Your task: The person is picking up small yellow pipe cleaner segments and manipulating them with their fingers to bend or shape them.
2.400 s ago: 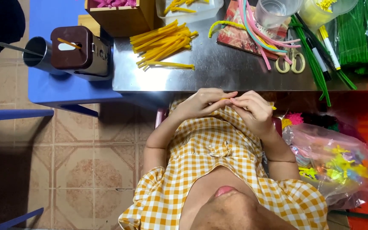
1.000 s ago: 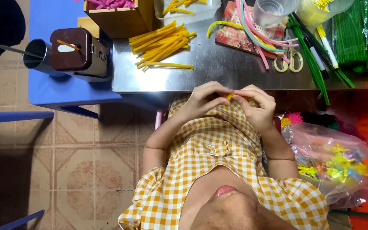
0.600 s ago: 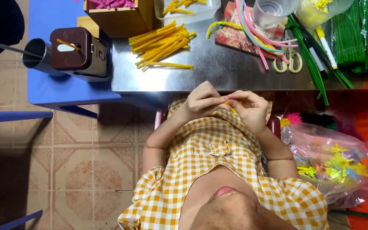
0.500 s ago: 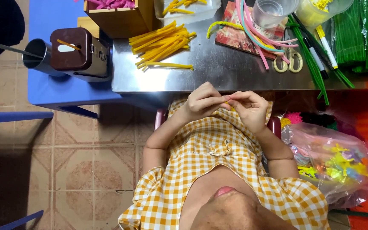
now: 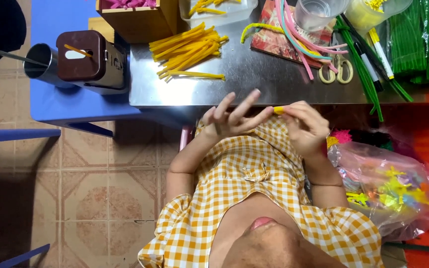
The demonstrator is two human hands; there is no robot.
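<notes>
My right hand [image 5: 306,126] pinches a short yellow pipe-cleaner piece [image 5: 279,110] just below the edge of the metal table [image 5: 259,82], in front of my yellow checked dress. My left hand [image 5: 229,116] is beside it with the fingers spread apart, one fingertip reaching up to the yellow piece. A loose pile of yellow pipe-cleaner sticks [image 5: 187,52] lies on the table above my left hand.
On the table are scissors [image 5: 336,72], green pipe cleaners [image 5: 425,39], a clear cup [image 5: 316,12], marker pens [image 5: 378,47], a clear tray [image 5: 219,11] and a wooden box [image 5: 135,20]. A brown box [image 5: 88,59] and metal cup [image 5: 40,64] sit on a blue stand. A plastic bag of coloured pieces [image 5: 388,188] lies at right.
Both hands were closed together on the yellow piece. Now my left hand has spread its fingers and eased off, while my right hand keeps the piece.
</notes>
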